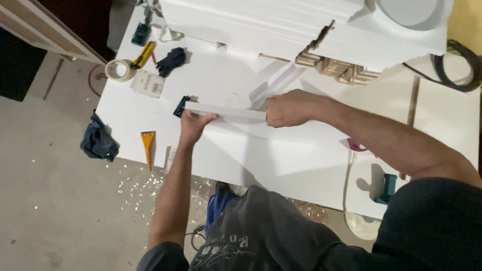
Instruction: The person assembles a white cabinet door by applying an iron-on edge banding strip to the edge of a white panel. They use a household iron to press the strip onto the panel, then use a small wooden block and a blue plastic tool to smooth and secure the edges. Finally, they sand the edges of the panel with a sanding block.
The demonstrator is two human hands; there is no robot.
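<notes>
My left hand (pixel 193 125) pinches the left end of a long thin white strip (pixel 228 112) that lies across a white board (pixel 281 160) on the table. My right hand (pixel 288 108) is closed in a fist around the strip's right part. A small dark green tool (pixel 181 106) sits at the strip's left end, just beyond my left fingers. Behind my right hand a second white strip (pixel 276 83) slants up toward a stack of small wooden blocks (pixel 341 68).
A roll of tape (pixel 118 70), a yellow utility knife (pixel 143 54), a black glove (pixel 170 60) and a paper card (pixel 147 83) lie at the table's far left. An orange scraper (pixel 148 145) lies near the left edge, and a dark cloth (pixel 98 141) hangs off it. A black cable (pixel 459 70) runs at the right. White chips litter the floor (pixel 135 193).
</notes>
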